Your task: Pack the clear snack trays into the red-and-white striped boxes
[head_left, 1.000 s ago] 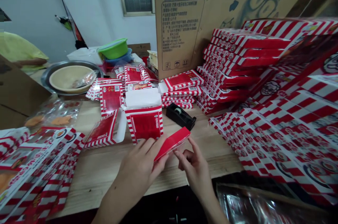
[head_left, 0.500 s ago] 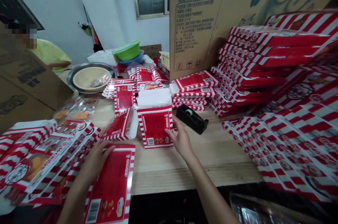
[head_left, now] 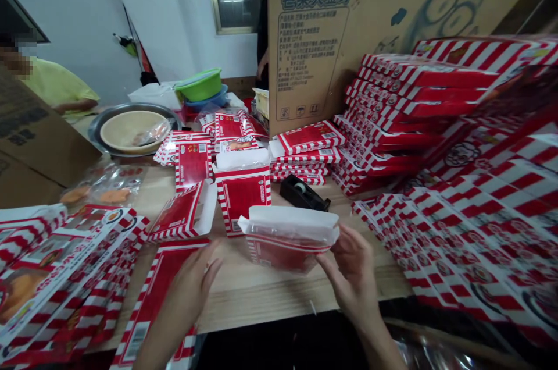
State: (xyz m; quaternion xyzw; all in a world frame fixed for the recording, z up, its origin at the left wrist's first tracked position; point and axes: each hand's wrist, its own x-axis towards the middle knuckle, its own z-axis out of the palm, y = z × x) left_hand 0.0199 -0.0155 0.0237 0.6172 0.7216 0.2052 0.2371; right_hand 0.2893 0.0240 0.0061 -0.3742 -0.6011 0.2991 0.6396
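Red-and-white striped paperboard carton point(head_left: 285, 248) held in the right hand point(head_left: 353, 268) above a wooden table point(head_left: 257, 294), white flap uppermost.
Detail: The carton is tilted, its glossy lower face blurred behind what seems to be translucent film, and its print is hard to make out. The right hand closes narrowly on its right end, with the fingers curled and partly hidden. The open left hand point(head_left: 192, 283) stays just beside it, fingers spread over a flat printed carton blank point(head_left: 150, 306); contact with the blank cannot be told. An upright carton point(head_left: 242, 198) stands behind, near a black tape dispenser point(head_left: 303, 194).
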